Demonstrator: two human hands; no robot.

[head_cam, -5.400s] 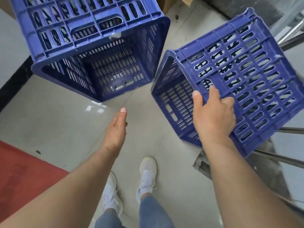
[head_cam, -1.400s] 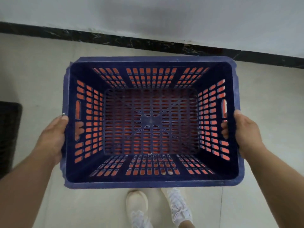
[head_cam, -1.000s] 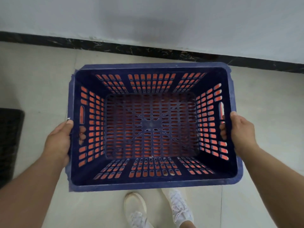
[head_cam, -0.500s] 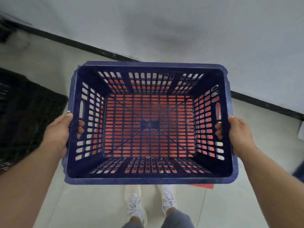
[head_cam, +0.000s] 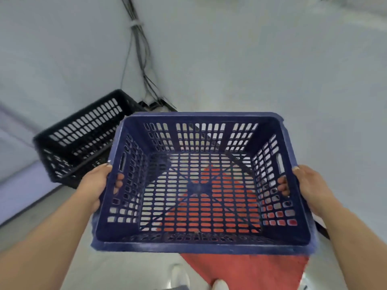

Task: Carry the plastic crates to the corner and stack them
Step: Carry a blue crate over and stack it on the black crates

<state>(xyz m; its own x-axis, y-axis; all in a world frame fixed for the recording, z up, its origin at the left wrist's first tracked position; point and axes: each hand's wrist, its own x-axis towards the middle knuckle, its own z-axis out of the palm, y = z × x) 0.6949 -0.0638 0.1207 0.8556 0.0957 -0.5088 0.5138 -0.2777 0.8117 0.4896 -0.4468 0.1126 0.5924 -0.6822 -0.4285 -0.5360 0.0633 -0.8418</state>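
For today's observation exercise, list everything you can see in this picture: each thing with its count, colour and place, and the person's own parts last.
Carried crate: one, blue, empty, centre, held at both side handles.
Second crate: one, black, on the floor at left, near the corner.
Cables: a bundle, dark, running down the wall corner.
Mat: one, red, on the floor under the carried crate.
Shoes: white, bottom edge, blurred.
Left hand: one, gripping the left handle.
Right hand: one, gripping the right handle.

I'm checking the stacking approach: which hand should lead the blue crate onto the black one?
Probably the left hand: the black crate sits ahead on its side, in the corner. Both it and the right hand grip the blue crate.
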